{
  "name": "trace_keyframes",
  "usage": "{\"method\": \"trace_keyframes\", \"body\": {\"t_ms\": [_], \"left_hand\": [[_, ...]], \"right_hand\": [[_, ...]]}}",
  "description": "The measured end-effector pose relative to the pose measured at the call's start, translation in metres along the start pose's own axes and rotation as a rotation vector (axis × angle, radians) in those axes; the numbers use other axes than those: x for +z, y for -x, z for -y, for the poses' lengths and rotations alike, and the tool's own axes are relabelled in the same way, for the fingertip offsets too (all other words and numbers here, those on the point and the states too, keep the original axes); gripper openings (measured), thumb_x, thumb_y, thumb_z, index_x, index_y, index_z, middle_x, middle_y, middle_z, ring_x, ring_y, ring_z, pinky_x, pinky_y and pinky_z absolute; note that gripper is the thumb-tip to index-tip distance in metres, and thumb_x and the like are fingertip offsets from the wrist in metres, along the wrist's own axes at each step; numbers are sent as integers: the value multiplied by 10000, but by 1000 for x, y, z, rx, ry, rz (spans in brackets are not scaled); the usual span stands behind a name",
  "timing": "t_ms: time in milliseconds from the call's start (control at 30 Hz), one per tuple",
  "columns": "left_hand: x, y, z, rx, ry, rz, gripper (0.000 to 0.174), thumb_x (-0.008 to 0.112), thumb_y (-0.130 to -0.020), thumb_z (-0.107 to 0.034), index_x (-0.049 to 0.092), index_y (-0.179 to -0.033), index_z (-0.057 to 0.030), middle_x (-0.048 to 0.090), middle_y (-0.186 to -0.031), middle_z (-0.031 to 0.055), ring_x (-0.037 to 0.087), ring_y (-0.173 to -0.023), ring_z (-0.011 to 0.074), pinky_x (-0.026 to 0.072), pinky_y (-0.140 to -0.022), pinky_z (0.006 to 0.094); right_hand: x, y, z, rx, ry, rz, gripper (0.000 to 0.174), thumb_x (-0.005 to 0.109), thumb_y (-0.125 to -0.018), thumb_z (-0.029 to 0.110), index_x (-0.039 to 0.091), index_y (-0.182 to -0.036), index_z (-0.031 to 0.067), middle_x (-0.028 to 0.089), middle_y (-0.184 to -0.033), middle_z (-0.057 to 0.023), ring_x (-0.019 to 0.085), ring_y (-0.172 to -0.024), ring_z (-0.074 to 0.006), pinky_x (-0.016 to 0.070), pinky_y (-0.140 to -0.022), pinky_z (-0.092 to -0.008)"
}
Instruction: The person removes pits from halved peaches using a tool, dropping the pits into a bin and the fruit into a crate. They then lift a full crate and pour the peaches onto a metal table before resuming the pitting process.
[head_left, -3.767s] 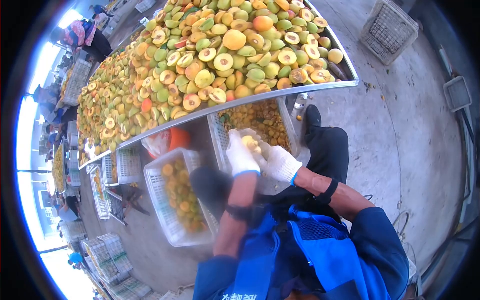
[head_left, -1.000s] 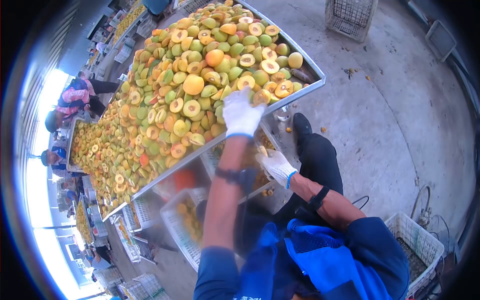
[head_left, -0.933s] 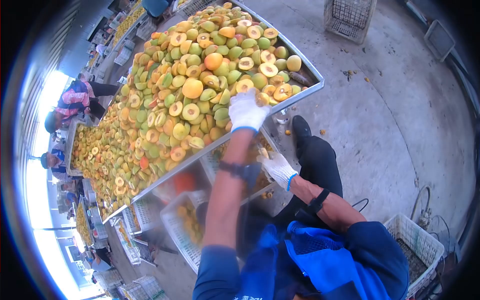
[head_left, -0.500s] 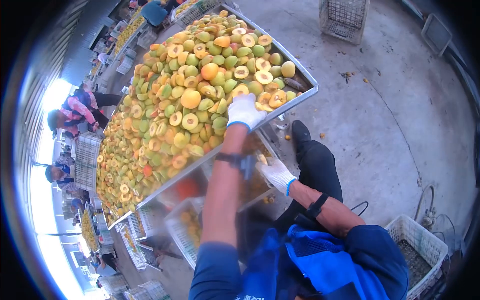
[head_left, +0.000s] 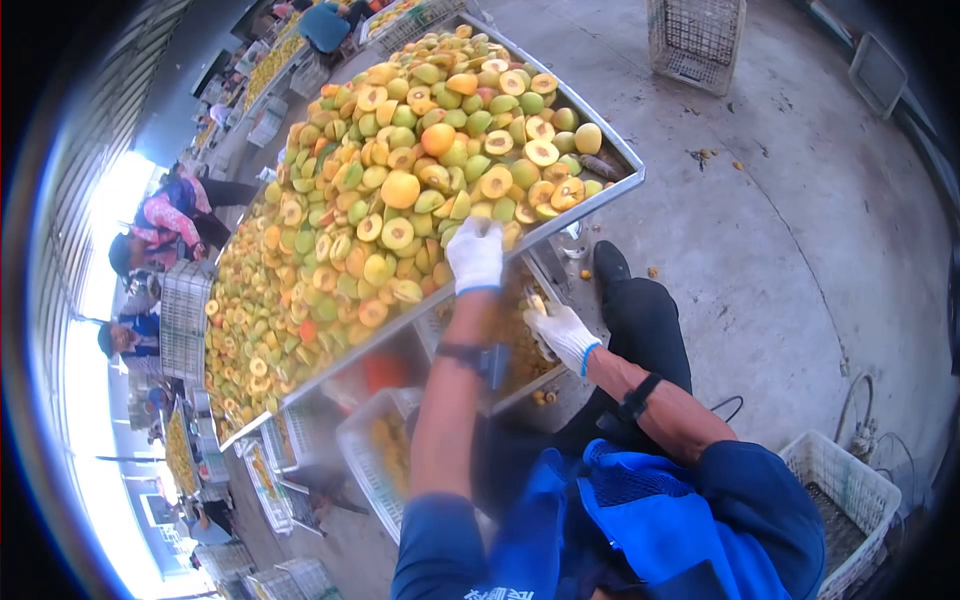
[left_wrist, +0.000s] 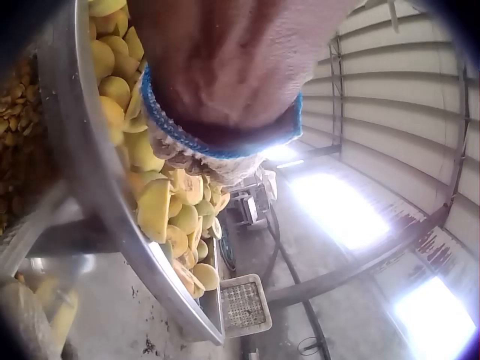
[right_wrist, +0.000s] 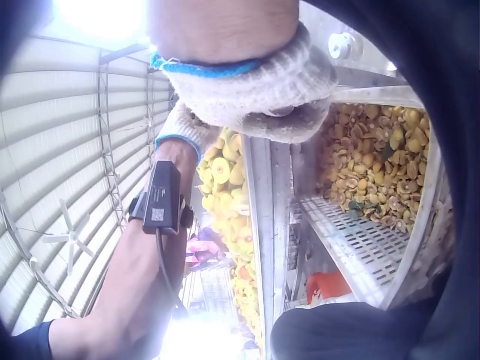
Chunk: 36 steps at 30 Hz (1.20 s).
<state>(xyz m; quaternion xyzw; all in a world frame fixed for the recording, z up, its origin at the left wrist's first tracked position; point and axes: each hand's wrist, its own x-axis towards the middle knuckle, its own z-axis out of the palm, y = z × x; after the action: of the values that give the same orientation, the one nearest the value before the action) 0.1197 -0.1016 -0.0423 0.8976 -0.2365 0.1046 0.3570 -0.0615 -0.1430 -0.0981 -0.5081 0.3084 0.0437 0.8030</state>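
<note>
A large heap of halved and whole apricots (head_left: 380, 240), green to orange, fills a metal-rimmed tray (head_left: 570, 222). My left hand (head_left: 473, 258), in a white knitted glove, reaches over the near rim onto the fruit. Its fingertips are bent down among the halves, and I cannot tell whether they grip one. Lower and to the right, just outside the rim, my gloved right hand (head_left: 563, 335) has curled fingers and grips a small pale-yellow stick-like thing (head_left: 538, 303). Below it stands a perforated crate (right_wrist: 367, 244) of small yellow-brown fruit pieces.
Another white crate (head_left: 357, 455) with fruit stands left of my knees, near an orange bucket (head_left: 385, 370). A crate (head_left: 850, 500) is on the floor at right, another (head_left: 697, 45) at the back. A person in pink (head_left: 172, 222) bends at far left. Hoses lie at right.
Earlier both hands were together over the crate below the tray, around a yellow fruit. The left hand then went up to the heap and has since shifted left along the rim; the right stays low.
</note>
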Motion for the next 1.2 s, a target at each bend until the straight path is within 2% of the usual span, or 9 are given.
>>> {"method": "trace_keyframes", "body": {"t_ms": [67, 233, 300, 467, 633, 733, 833, 933, 1200], "left_hand": [[8, 11, 5, 129, -75, -160, 230, 703, -857, -203, 728, -993, -19, 718, -955, 156, 674, -910, 350, 524, -856, 429], [-1, 27, 3, 57, -71, -337, 204, 705, -850, -190, 731, -996, -49, 697, -1000, 151, 649, -977, 322, 510, -896, 407], [-15, 32, -11, 382, -172, -291, 214, 716, -840, -195, 731, -1014, -71, 686, -1042, 134, 630, -1014, 319, 503, -907, 420], [-12, 21, -21, 349, -359, 187, 344, 723, -815, -316, 724, -1065, -80, 680, -1069, 140, 618, -1041, 338, 502, -914, 441], [-5, 2, 1, 317, -271, 243, 382, 733, -821, -284, 721, -1106, -30, 711, -1070, 161, 669, -985, 306, 519, -902, 405], [-20, 1, 12, -306, 517, 321, 394, 754, -873, -176, 680, -1183, 56, 705, -1152, 134, 669, -1003, 176, 555, -783, 292], [-47, 22, 5, -549, 1014, 275, 486, 661, -969, -168, 511, -1373, 55, 667, -1191, 122, 674, -974, 249, 593, -723, 377], [-67, 51, 5, -618, 1131, 260, 442, 619, -998, -231, 526, -1353, 15, 669, -1150, 153, 681, -942, 247, 591, -715, 374], [-93, 101, 28, -700, 1253, 289, 305, 584, -1022, -217, 563, -1280, -57, 676, -1151, 104, 670, -990, 228, 576, -647, 387]], "right_hand": [[6, -7, 8, 36, -138, -4, 240, 616, -929, 284, 637, -991, 53, 574, -688, -27, 521, -506, -149, 414, -461, -327], [2, -9, 24, -27, -314, -157, 184, 604, -940, 264, 586, -948, 81, 522, -659, -5, 451, -460, -111, 359, -410, -299], [2, -4, 25, -21, -320, -155, 170, 625, -959, 262, 547, -916, 117, 492, -647, 34, 464, -465, -96, 373, -404, -268], [5, -4, 15, 11, -331, -118, 144, 619, -959, 244, 553, -938, 118, 498, -671, 30, 459, -477, -87, 376, -423, -265], [2, -2, 17, 44, -324, -105, 137, 624, -957, 228, 553, -952, 111, 499, -687, 31, 459, -489, -81, 373, -433, -263], [2, 5, 27, -28, -296, -119, 153, 627, -965, 242, 551, -960, 109, 495, -690, 35, 462, -491, -78, 377, -428, -264], [-3, 3, 28, -140, -209, -97, 183, 623, -980, 267, 582, -999, 90, 518, -703, 32, 484, -512, -79, 383, -455, -257], [-7, 4, 36, -545, 380, -149, 374, 609, -955, 343, 603, -1199, 59, 703, -949, -198, 673, -904, -401, 502, -801, -463], [-2, 35, 75, -823, 976, 5, 305, 527, -981, 349, 583, -1009, 51, 670, -886, -225, 641, -858, -437, 493, -743, -524]]}}
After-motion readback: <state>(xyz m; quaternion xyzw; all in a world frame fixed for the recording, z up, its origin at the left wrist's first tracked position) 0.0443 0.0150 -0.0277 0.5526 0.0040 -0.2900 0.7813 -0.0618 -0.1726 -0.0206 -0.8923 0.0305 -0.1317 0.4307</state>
